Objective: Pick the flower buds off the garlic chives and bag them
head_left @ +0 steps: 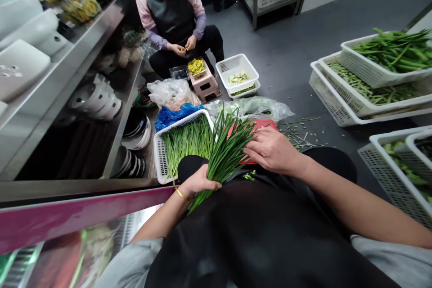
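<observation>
My left hand [199, 180], with a gold bracelet [182, 194] on its wrist, grips a thick bunch of garlic chives [226, 150] near the middle of the stems. The leafy ends fan up and to the right. My right hand [272, 150] lies with its fingers extended against the bunch's upper part, above a red cutting board [266, 125]. Beside the bunch, a white plastic basket [161, 155] holds more chives laid side by side. Ahead, a seated co-worker's hands [181, 46] pinch small yellow-green bits.
Stainless steel shelves [81, 76] with white bowls run along the left. Stacked white baskets of green beans [374, 72] stand at the right, with another basket [398, 175] nearer me. Stem trimmings [299, 135] lie on the grey floor. Plastic bags [172, 99] sit behind the chive basket.
</observation>
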